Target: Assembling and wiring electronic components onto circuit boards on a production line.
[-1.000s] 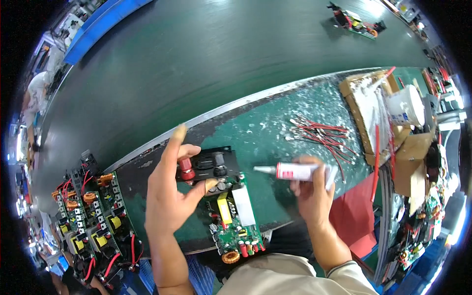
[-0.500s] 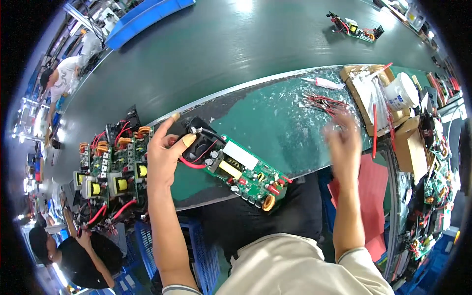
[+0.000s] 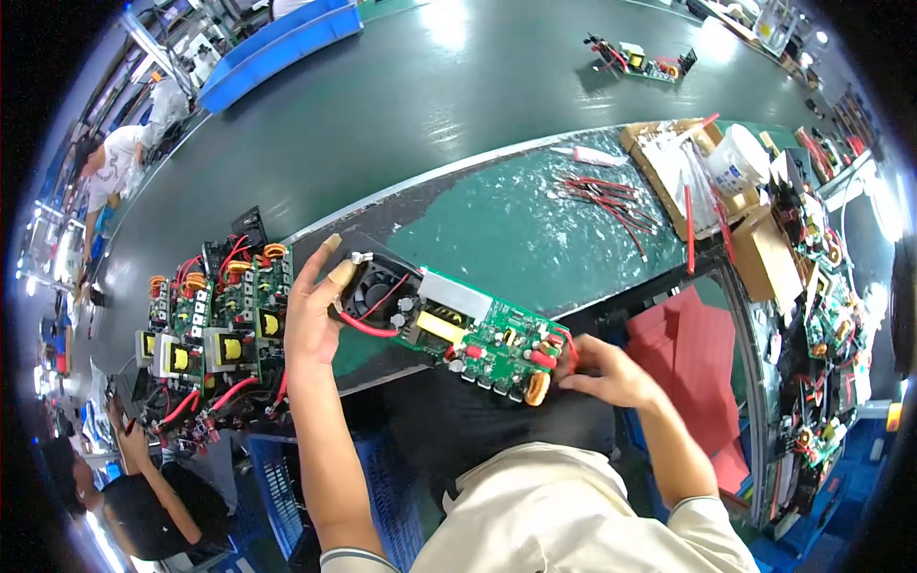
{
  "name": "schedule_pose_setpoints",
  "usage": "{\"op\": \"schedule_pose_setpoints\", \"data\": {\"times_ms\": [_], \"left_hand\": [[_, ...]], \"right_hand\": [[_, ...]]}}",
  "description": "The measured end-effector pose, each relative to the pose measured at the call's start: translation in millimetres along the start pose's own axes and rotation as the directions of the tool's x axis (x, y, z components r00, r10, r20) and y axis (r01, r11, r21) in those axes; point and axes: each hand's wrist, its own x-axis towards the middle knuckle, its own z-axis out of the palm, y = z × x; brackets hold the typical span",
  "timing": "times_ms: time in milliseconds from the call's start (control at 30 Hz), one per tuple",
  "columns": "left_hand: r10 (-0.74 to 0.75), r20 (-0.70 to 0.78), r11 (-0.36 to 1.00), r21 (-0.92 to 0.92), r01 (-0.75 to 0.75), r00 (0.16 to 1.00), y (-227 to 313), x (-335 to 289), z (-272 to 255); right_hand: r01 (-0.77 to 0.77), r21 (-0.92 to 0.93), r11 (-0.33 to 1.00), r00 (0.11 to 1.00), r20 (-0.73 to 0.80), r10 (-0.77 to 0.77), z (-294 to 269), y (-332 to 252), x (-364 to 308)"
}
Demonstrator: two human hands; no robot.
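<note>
A long green circuit board [image 3: 506, 329] slants across the bench's near edge, over my lap. It carries a silver plate, a yellow transformer, red parts and a copper-wound ring coil [image 3: 537, 388]. A black fan [image 3: 375, 288] with a thick red wire is at its left end. My left hand [image 3: 317, 307], with covers on two fingertips, grips the fan end. At the opposite end, my right hand [image 3: 611, 371] is closed on the board's edge beside a red wire [image 3: 571, 346]. Its fingertips are partly hidden behind the board.
Several similar boards [image 3: 220, 325] stand at the left, more [image 3: 826, 334] at the right. Thin red wires [image 3: 611, 205] and a white tube [image 3: 590, 156] lie near a cardboard box [image 3: 659, 158] and white bucket [image 3: 738, 160]. Red sheets [image 3: 683, 363] lie low right. Two people work at the left.
My right hand has come down from near the loose red wires to the board's right end. My left hand keeps hold of the fan end. The distant board has shifted left in view.
</note>
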Motion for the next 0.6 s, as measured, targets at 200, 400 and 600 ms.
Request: {"op": "schedule_pose_setpoints", "data": {"times_ms": [200,400,600], "left_hand": [[0.07,-0.271,0.991,0.129,-0.036,0.96,-14.9,-3.7,-0.8],[0.12,-0.483,0.94,0.336,0.057,0.868,-6.3,-17.3,-3.1],[0.265,-0.432,0.858,0.513,-0.006,0.862,-30.2,-24.8,-31.5]], "right_hand": [[0.094,-0.98,0.176,0.979,0.059,-0.195,-39.2,-111.9,35.7],[0.266,-0.944,-0.197,0.947,0.294,-0.132,-24.4,-143.0,151.5],[0.274,-0.948,-0.162,0.571,0.296,-0.766,-47.9,-153.3,170.6]]}}
